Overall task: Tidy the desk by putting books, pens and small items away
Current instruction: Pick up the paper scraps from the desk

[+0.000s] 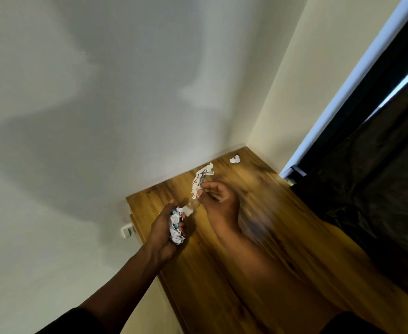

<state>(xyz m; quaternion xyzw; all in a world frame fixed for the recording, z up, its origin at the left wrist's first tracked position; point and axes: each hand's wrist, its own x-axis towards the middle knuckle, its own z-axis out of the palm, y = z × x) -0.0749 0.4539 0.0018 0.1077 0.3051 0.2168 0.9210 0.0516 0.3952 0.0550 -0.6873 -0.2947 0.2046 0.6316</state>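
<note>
crumpled paper [177, 225] fills the left hand [166, 231]; right hand [218, 201] pinches a paper scrap [201, 178].

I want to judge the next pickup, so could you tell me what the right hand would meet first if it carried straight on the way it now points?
Probably the wall behind the desk; the right hand, pinching a paper strip, points toward it. Blur leaves depth unclear.
</note>
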